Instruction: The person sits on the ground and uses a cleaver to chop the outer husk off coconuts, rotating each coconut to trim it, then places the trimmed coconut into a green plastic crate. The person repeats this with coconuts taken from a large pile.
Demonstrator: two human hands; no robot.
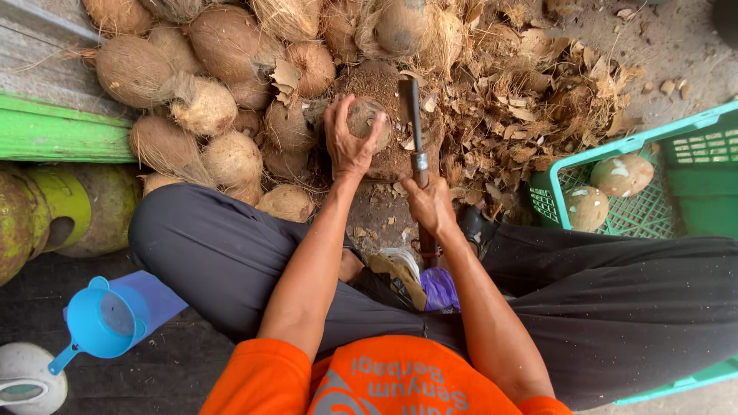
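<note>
We see the left hand [350, 142] clamped over a small husked coconut [364, 117] on a stump [384, 131] — the right hand [430, 204] grips a machete [413, 127], blade just right of it. Coconut pile [207, 92] left, green crate [638, 177] far right.

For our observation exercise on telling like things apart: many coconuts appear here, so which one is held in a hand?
The round brown husked coconut on the chopping mound, gripped by the left hand. The others lie untouched in the pile or green crate.
</note>
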